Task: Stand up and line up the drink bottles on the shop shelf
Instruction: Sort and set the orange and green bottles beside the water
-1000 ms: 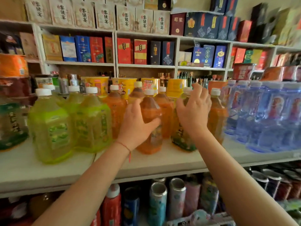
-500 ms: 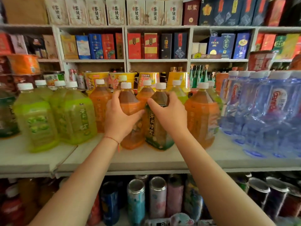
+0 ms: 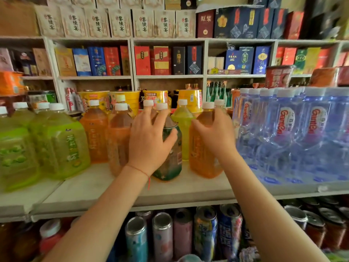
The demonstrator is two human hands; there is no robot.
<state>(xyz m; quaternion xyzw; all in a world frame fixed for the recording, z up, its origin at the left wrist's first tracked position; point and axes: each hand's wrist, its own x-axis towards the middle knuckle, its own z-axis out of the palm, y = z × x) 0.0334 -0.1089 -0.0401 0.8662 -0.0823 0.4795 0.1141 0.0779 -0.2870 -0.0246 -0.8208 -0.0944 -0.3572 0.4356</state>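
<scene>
Left hand (image 3: 149, 140) wraps the dark-label bottle (image 3: 170, 159), right hand (image 3: 217, 137) grips the orange bottle (image 3: 204, 156); slide both upright, bases flush with the shelf (image 3: 113, 188) edge.

both forearms are bare, no sleeves in view. below the fingers of the left hand (image 3: 149, 142), a thin red string (image 3: 138, 170) circles the wrist, one loose end dangling. the right hand (image 3: 217, 135) wears nothing.

Dark-label bottle (image 3: 171, 157) half hidden behind left hand (image 3: 149, 140), water bottles (image 3: 294, 133) blurred, cans (image 3: 162, 239) cut off below
</scene>
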